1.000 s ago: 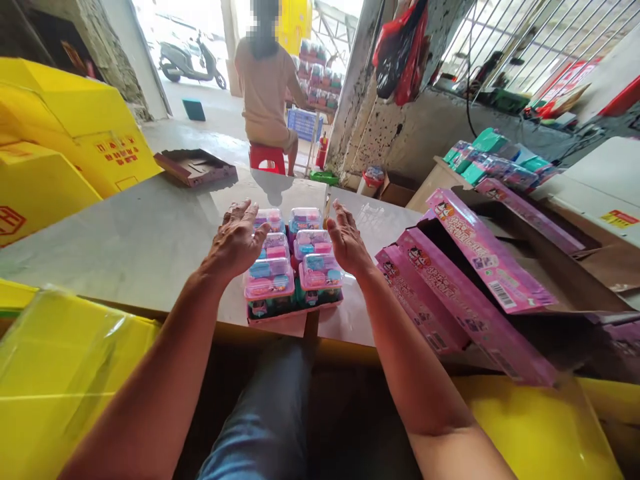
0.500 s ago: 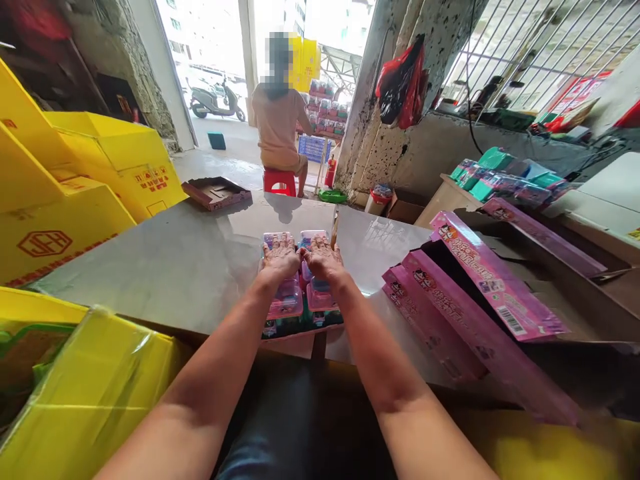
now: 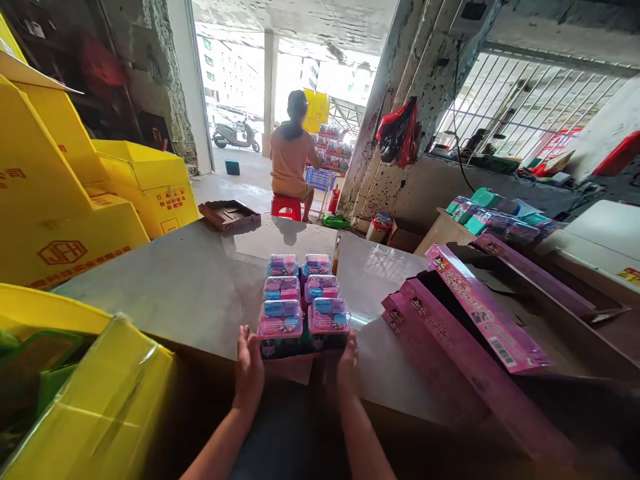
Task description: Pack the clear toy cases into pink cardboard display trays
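Several clear plastic cases (image 3: 280,317) with pink and blue pieces inside stand in two columns on the table. They sit in a shallow cardboard display tray (image 3: 295,355), whose near edge shows below the front cases. At the tray's near left corner, my left hand (image 3: 249,367) presses its fingers along the side. My right hand (image 3: 349,365) grips the near right corner the same way, partly blurred. Between them the hands clasp the tray; the thumbs are hard to make out.
Pink printed display trays (image 3: 450,340) lie stacked on the right of the grey table (image 3: 200,293). Another tray (image 3: 230,215) lies at its far left. Yellow cartons (image 3: 85,227) crowd the left side. Beyond the table a person (image 3: 291,160) sits on a red stool (image 3: 287,207).
Both hands have left the tops of the far cases and come back toward me, parting to the tray's near corners. The cases are now uncovered. The camera view has tilted up.
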A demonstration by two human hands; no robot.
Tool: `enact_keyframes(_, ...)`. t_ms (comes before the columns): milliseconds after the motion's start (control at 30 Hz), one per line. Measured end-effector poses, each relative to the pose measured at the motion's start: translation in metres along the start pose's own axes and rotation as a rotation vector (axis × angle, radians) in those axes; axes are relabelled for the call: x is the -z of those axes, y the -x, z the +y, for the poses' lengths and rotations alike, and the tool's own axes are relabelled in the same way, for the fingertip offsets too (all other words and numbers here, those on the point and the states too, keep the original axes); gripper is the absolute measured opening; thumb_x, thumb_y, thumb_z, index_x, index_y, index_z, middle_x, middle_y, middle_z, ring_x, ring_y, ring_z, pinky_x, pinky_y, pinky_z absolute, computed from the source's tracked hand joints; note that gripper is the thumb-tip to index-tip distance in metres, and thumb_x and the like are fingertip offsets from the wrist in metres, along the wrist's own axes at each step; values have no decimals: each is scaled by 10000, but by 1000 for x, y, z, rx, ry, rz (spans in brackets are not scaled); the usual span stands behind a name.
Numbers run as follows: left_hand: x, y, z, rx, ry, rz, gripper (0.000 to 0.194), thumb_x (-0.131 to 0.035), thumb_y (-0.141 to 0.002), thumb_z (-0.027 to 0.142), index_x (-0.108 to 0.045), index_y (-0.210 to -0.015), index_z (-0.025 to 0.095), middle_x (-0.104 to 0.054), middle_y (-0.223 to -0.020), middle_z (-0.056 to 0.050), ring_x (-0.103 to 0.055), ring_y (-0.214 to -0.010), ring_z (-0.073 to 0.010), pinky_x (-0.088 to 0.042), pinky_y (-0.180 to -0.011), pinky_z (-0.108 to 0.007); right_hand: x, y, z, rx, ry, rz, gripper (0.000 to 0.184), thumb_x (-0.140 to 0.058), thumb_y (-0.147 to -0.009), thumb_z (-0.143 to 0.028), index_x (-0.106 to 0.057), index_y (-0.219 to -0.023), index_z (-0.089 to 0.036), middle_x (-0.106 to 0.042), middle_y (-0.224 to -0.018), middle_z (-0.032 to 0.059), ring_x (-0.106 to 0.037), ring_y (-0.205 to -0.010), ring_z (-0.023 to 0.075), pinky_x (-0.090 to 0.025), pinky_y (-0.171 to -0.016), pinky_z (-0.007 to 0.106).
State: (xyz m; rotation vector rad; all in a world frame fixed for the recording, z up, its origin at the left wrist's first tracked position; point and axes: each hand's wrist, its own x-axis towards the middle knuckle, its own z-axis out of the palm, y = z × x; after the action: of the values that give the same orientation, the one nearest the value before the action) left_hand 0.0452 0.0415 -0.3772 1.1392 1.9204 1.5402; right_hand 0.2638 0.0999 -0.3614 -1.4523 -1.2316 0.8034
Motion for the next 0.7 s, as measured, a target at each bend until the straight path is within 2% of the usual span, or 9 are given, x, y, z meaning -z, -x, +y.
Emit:
enact_keyframes(100, -16, 21, 5, -31, -58, 47, 938, -515, -871, 674, -112, -1603, 250, -306, -1603, -166, -276, -1503, -367, -295, -1222, -571, -13, 24, -3, -129, -33, 18, 858, -161, -924, -729, -403, -1532, -173, -364, -1596, 88, -306, -1507, 239, -315, -1232, 425)
enact_keyframes(167, -19, 16, 10, -64, -116, 92, 1085, -646, -773, 667, -126, -1598, 191, -349, -1561, -208, -323, -1464, -414, -317, -1195, -600, -21, 32, -10, -164, -70, 21, 882, -186, -927, -728, -315, -1570, -139, -281, -1632, 95, -239, -1532, 237, -277, -1245, 434)
enact_keyframes(233, -19, 0, 10, -45, -157, 140, 1145, -695, -724, 653, -143, -1590, 146, -391, -1526, -219, -382, -1414, -437, -357, -1157, -612, -31, 34, -15, -183, -108, 18, 898, -230, -929, -723, -265, -1582, -108, -234, -1647, 109, -185, -1547, 252, -227, -1256, 467)
enact_keyframes(367, -24, -60, -1, -35, -237, 148, 1205, -686, -728, 674, -81, -1595, 95, -295, -1579, -241, -296, -1453, -444, -323, -1177, -590, -68, 13, -19, -152, -126, -3, 905, -266, -929, -692, -262, -1573, -56, -213, -1650, 137, -142, -1556, 252, -154, -1271, 455)
enact_keyframes(533, -55, -165, -13, -102, -280, 137, 1265, -726, -699, 634, -66, -1568, -7, -244, -1575, -311, -231, -1490, -430, -226, -1222, -560, -129, -66, -32, -128, -27, 23, 804, -261, -971, -557, -243, -1564, -14, -238, -1632, 194, -196, -1544, 259, -203, -1254, 452)
enact_keyframes(600, -69, -203, -17, -128, -274, 125, 1294, -775, -658, 588, -57, -1571, 18, -273, -1563, -293, -252, -1489, -405, -235, -1225, -527, -149, -97, -34, -74, 64, 1, 803, -356, -954, -485, -209, -1558, 24, -215, -1631, 226, -193, -1542, 278, -205, -1250, 460)
enact_keyframes(700, -83, -247, -23, -137, -266, 26, 1366, -844, -581, 537, -30, -1584, 93, -311, -1552, -243, -300, -1469, -393, -286, -1209, -496, -169, -132, -29, 106, 280, -43, 860, -506, -881, -347, -164, -1547, 76, -199, -1626, 258, -171, -1542, 310, -215, -1247, 441)
